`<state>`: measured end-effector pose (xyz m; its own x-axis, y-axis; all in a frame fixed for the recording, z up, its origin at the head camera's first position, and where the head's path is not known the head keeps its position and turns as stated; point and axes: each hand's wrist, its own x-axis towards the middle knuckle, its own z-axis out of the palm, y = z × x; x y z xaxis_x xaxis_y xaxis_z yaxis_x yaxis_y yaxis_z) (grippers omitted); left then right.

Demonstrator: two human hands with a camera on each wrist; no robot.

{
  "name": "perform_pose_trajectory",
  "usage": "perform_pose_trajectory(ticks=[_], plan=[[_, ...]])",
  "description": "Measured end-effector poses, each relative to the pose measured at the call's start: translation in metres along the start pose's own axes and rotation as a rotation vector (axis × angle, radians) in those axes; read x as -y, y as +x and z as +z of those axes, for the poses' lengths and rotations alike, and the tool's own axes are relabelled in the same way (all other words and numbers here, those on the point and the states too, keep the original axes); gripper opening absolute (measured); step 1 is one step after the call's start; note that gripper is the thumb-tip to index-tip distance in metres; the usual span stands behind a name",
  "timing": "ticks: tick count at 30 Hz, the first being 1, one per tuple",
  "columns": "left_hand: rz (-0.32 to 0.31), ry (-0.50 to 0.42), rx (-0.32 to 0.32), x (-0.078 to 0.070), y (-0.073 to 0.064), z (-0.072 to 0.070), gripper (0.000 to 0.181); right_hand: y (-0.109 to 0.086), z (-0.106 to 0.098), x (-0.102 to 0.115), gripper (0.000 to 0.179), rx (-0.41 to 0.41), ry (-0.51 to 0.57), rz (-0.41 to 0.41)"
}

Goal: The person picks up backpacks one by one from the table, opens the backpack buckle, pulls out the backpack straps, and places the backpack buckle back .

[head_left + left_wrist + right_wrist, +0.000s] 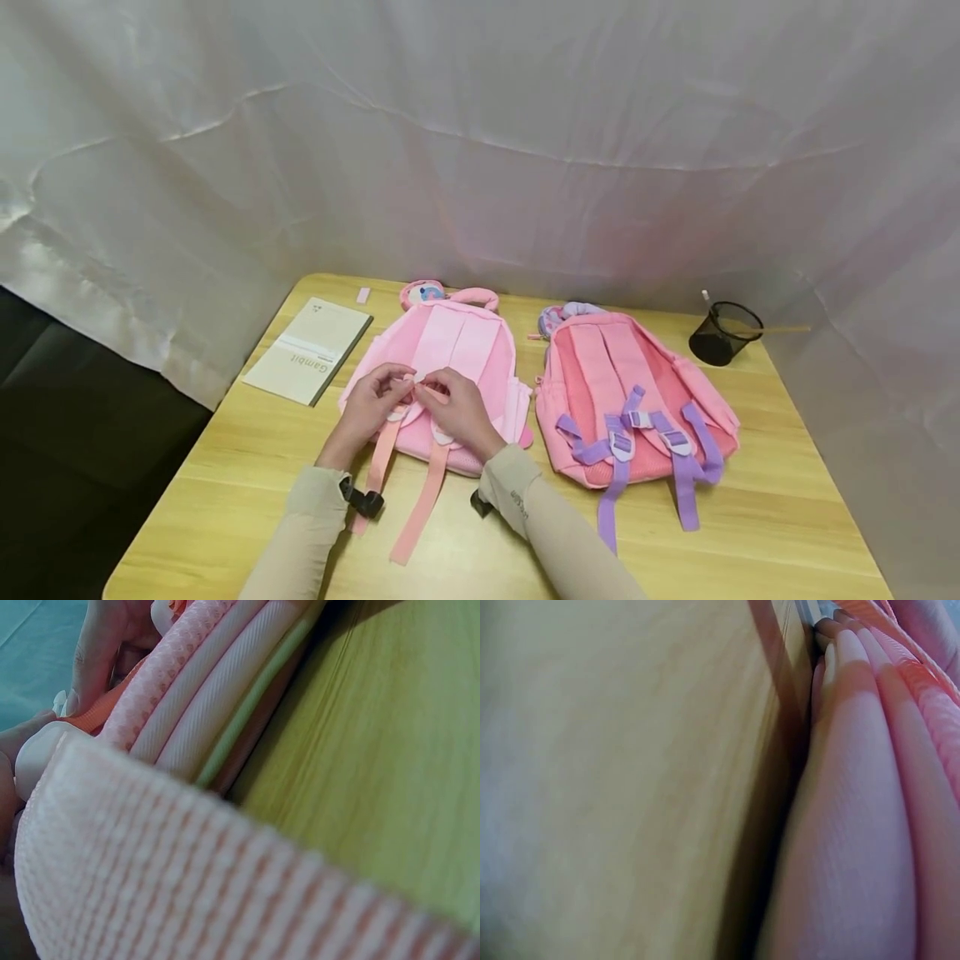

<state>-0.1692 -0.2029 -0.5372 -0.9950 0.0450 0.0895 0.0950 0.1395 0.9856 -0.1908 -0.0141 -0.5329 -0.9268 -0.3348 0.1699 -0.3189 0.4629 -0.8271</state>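
Observation:
A light pink backpack (465, 333) lies on the table with its strap side up. Over its lower middle, my left hand (367, 404) and my right hand (461, 410) meet with fingertips nearly together. Both pinch an orange chest strap (101, 712), whose small white buckle (60, 703) peeks out between the fingers in the left wrist view. The fingers largely hide the buckle, so whether its halves are joined cannot be seen. Two loose orange webbing ends (420, 512) hang toward me. In the right wrist view the backpack's side (855, 787) fills the right part.
To the right lies a darker pink backpack (600, 358) with purple straps (617, 500), its chest buckle (640, 419) fastened. A notebook (307, 350) and a small pink eraser-like piece (363, 295) are at left. A black mesh pen cup (712, 342) lies tilted at the back right.

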Motion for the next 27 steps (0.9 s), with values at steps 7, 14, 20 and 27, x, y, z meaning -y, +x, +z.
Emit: perform_pose_trajectory(ticks=[7, 14, 20, 27], plan=[[-0.016, 0.022, 0.007, 0.0018, -0.0015, 0.0, 0.029, -0.0029, 0.002, -0.001, 0.024, -0.006, 0.007, -0.011], [0.016, 0.016, 0.018, 0.0017, -0.0006, 0.001, 0.028, -0.0007, 0.0019, -0.0007, 0.02, -0.017, 0.007, -0.048], [0.015, 0.018, 0.005, -0.0001, -0.0013, 0.0003, 0.027, -0.0007, 0.0033, -0.0006, 0.026, -0.028, 0.05, -0.033], [0.002, -0.061, -0.008, -0.001, 0.0001, -0.0004, 0.026, -0.0006, 0.0006, -0.0006, 0.032, -0.028, 0.066, 0.004]])
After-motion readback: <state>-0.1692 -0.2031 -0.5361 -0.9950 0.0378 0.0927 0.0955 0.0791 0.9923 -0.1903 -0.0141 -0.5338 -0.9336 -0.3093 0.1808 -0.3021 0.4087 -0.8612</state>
